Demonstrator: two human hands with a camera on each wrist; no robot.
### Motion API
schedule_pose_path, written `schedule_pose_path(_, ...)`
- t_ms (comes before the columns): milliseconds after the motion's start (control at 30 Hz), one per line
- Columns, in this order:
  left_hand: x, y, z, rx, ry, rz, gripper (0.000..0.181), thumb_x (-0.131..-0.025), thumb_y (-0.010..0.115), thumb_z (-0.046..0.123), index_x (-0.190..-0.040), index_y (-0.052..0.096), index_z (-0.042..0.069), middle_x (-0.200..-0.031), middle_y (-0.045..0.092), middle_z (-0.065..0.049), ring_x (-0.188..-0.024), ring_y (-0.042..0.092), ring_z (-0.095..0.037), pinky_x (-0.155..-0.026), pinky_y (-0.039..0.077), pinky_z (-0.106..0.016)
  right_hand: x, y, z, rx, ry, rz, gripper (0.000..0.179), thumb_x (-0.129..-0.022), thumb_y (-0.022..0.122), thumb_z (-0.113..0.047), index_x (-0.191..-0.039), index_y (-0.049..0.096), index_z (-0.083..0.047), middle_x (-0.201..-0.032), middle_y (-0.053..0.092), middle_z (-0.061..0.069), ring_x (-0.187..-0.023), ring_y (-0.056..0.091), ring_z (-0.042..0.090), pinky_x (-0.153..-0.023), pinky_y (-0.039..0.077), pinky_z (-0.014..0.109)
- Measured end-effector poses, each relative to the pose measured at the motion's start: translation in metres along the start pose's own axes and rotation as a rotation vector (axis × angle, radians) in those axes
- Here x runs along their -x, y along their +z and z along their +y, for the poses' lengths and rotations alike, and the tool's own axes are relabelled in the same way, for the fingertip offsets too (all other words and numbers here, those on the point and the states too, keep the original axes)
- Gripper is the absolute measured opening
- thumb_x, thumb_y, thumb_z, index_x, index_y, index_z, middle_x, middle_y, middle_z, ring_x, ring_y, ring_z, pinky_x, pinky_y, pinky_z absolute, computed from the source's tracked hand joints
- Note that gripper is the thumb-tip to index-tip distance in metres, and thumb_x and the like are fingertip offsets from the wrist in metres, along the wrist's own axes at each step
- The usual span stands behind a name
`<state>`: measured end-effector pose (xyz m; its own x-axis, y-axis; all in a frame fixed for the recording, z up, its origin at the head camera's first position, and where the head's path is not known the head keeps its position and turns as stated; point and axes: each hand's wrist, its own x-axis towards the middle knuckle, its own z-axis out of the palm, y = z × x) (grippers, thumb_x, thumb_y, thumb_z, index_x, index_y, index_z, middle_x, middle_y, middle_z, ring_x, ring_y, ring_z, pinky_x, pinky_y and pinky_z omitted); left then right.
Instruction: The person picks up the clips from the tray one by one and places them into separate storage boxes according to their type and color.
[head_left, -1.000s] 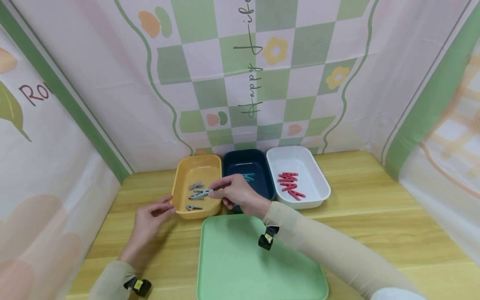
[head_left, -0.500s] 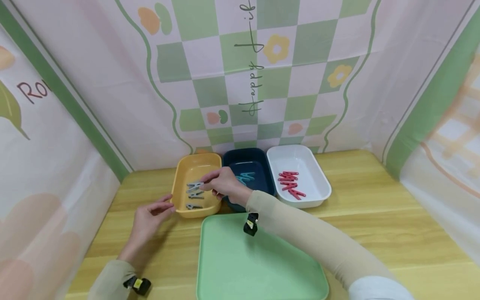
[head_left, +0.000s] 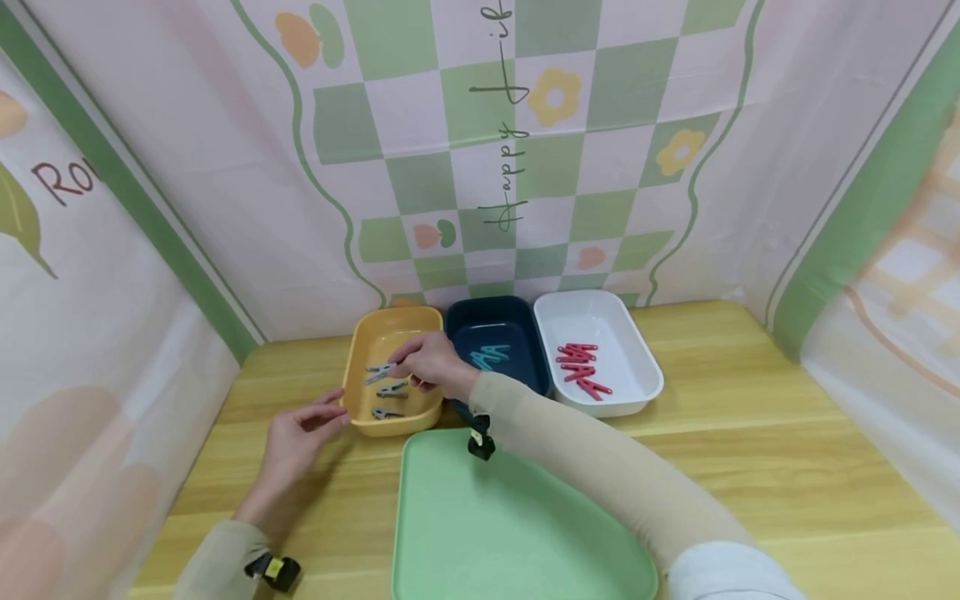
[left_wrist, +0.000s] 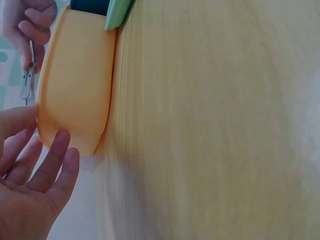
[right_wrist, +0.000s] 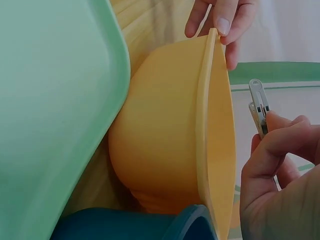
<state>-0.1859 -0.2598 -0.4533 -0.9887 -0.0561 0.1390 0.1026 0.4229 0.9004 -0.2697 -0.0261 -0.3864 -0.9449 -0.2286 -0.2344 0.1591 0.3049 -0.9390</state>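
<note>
My right hand (head_left: 435, 362) pinches a grey clothespin (right_wrist: 258, 102) between thumb and fingers over the yellow box (head_left: 367, 329). Its free end points away from the fingertips. Lower in the box, two more grey clothespins lie apart, one in the middle (head_left: 392, 390) and one near the front (head_left: 386, 413). At the box's left side, my left hand (head_left: 300, 433) touches the rim with thumb and fingertips, its fingers loosely spread in the left wrist view. Both hands also show in the right wrist view, the left one at the far corner of the rim.
Beside the yellow box stands a dark blue box (head_left: 495, 308) with teal clothespins (head_left: 491, 357), partly behind my right hand. Right of that, a white box (head_left: 630, 367) holds several red clothespins (head_left: 577, 369). In front, a green tray (head_left: 480, 533) lies on the wooden table (head_left: 750, 400) under my right forearm.
My right hand has moved left and farther back over the yellow box, carrying the grey clothespin. More of the teal clothespins shows. The left hand stays at the rim.
</note>
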Motion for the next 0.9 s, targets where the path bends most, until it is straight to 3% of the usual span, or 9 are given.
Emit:
schedule_pose_path(333,0.001,0.000,-0.001,0.030,0.020,0.008,0.019,-0.091,0.082,0.001,-0.107,0.077,-0.008,-0.135,0.068,-0.017,-0.106,0.071,-0.006,-0.083,0.060,-0.020,-0.004,0.009,0.001,0.063,0.018,-0.013,0.008,-0.089,0.084,-0.002,-0.095,0.082,-0.008,-0.080,0.072,0.005,-0.053,0.051,0.014,-0.042,0.038,0.021)
schedule_pose_path(533,0.000,0.001,-0.002,0.035,0.018,0.010,0.020,-0.091,0.083,0.002,-0.108,0.077,-0.008,-0.135,0.069,-0.016,-0.103,0.069,0.001,-0.083,0.059,-0.019,-0.007,0.012,0.000,0.070,0.035,0.001,0.009,-0.089,0.085,-0.003,-0.096,0.082,-0.008,-0.081,0.073,0.005,-0.054,0.053,0.015,-0.042,0.040,0.022)
schedule_pose_path(733,0.000,0.001,-0.002,0.023,0.015,0.014,0.020,-0.091,0.083,0.002,-0.108,0.077,-0.008,-0.136,0.069,-0.015,-0.105,0.069,-0.002,-0.083,0.059,-0.019,-0.012,0.014,0.002,0.086,0.047,0.007,0.009,-0.088,0.086,-0.003,-0.094,0.083,-0.009,-0.081,0.073,0.005,-0.054,0.054,0.015,-0.043,0.042,0.024)
schedule_pose_path(900,0.000,0.001,-0.003,0.027,0.014,0.007,0.020,-0.092,0.082,0.003,-0.108,0.078,-0.006,-0.137,0.068,-0.015,-0.104,0.068,0.001,-0.084,0.059,-0.019,-0.012,0.013,0.005,0.091,0.056,-0.018,0.016,-0.089,0.084,-0.002,-0.105,0.082,-0.003,-0.080,0.073,0.008,-0.053,0.053,0.013,-0.043,0.041,0.023)
